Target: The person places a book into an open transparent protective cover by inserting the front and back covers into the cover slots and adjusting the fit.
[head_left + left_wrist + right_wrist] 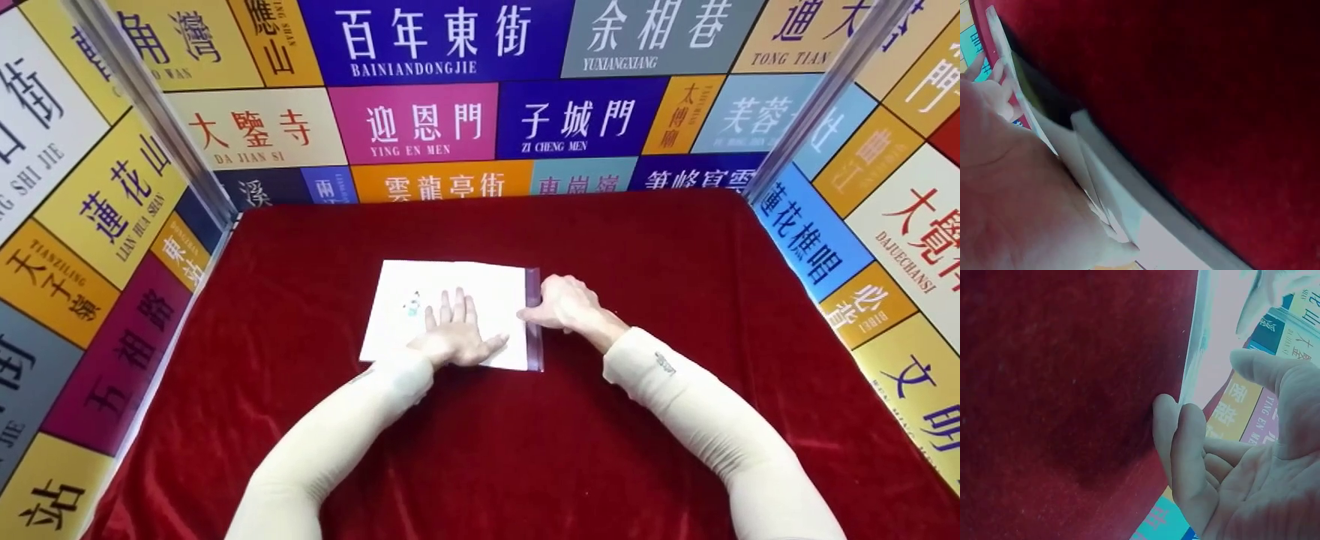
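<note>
A flat white packet (397,330) with a small coloured print lies on the red cloth, a clear plastic strip (534,352) along its right edge. My left hand (454,334) rests on its front half with fingers straight and spread; the left wrist view shows the packet's near edge (1123,163) bulging, with a dark gap under it. At the right edge, my right hand (566,304) has curled fingers on the plastic strip. The right wrist view shows two fingertips (1188,422) at the strip's edge, the thumb held apart from them.
Red velvet cloth (480,450) covers the table and lies in slight folds. Panels with coloured street-name signs (416,124) stand behind and at both sides, with metal-looking posts (817,97) at the back corners.
</note>
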The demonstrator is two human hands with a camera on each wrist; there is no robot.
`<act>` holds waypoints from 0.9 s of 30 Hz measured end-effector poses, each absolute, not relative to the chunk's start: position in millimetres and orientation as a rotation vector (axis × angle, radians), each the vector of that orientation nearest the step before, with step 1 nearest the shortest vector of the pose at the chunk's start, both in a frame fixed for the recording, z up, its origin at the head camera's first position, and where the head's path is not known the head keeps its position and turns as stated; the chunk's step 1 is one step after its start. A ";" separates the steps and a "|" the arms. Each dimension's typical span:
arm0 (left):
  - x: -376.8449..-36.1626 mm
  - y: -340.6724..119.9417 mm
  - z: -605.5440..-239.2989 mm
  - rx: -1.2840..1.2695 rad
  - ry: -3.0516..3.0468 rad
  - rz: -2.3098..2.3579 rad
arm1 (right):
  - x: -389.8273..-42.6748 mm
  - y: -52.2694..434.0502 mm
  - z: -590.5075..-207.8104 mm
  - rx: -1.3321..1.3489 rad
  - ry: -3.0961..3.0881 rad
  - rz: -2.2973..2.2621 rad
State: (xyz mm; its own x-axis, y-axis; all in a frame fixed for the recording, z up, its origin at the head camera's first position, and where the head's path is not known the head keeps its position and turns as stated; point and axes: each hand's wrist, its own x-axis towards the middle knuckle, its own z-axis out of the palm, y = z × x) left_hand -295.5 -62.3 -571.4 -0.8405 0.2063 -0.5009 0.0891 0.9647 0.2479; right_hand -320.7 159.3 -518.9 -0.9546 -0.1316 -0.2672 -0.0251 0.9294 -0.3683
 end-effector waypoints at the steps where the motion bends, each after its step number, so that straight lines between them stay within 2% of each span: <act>1: -295.1 -62.0 -570.5 0.204 2.562 0.296 | -321.5 159.3 -519.0 -0.113 2.781 -0.543; 8: -291.2 -79.9 -550.3 0.280 2.558 0.571 | -323.2 165.0 -522.4 -0.032 2.588 -0.903; 12: -310.4 -96.3 -570.2 0.353 2.578 0.695 | -320.9 166.5 -523.7 -0.007 2.355 -1.219; 17: -322.4 -110.1 -579.2 0.452 2.597 0.773 | -318.6 155.9 -518.5 -0.020 2.200 -1.374; 24: -292.7 -117.6 -522.4 0.395 2.521 1.136 | -312.8 132.8 -504.9 -0.111 2.121 -1.490; 27: -289.9 -123.1 -514.2 0.334 2.538 1.238 | -309.3 123.2 -501.6 -0.211 2.106 -1.550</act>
State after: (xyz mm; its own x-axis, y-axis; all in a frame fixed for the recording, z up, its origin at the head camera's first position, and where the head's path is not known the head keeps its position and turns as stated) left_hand -289.9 -123.1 -514.2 -0.9290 0.3329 -0.1618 0.0775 0.6025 0.7944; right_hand -309.3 123.2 -501.6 -0.8567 -0.4131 -0.3089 0.1719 0.3360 -0.9261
